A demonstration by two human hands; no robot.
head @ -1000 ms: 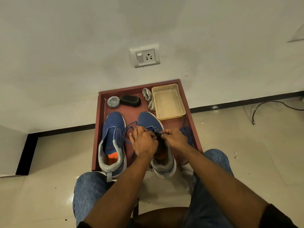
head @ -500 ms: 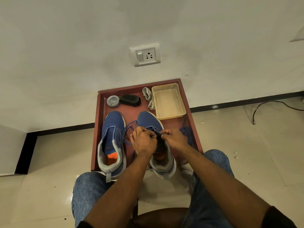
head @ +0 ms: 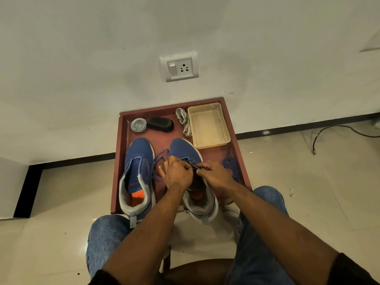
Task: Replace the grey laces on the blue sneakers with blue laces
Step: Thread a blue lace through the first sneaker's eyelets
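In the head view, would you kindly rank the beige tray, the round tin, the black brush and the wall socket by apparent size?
1. Beige tray
2. Wall socket
3. Black brush
4. Round tin

The socket sits farther back on the wall, so its rank is only as seen.

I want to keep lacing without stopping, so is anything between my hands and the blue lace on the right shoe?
Nothing visible: left hand and right hand already pinch the blue lace over the right shoe.
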